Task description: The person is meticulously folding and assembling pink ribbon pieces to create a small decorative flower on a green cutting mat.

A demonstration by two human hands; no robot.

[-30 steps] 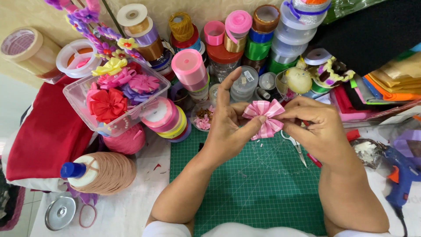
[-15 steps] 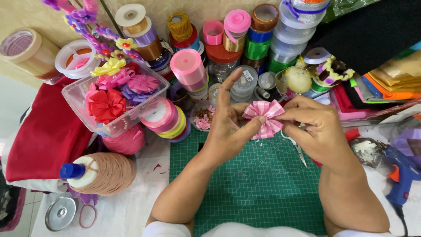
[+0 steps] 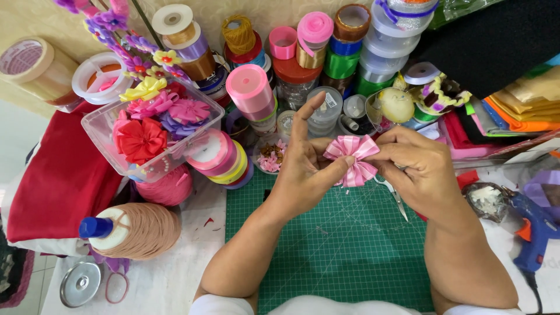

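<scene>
pink bow (image 3: 353,156) — pinched between both hands

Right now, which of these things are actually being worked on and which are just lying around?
In use:
pink ribbon bow, pinched by left hand and right hand, above the green cutting mat.

Lying about:
scissors, blue glue gun, ribbon spools, clear box of ribbon flowers, thread cone.

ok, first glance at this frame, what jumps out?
The pink striped ribbon bow at centre, pinched between the left hand and right hand above the green cutting mat. Then the wall of coloured ribbon spools along the back, and the clear box of fabric flowers at left, a red one in front.
</scene>
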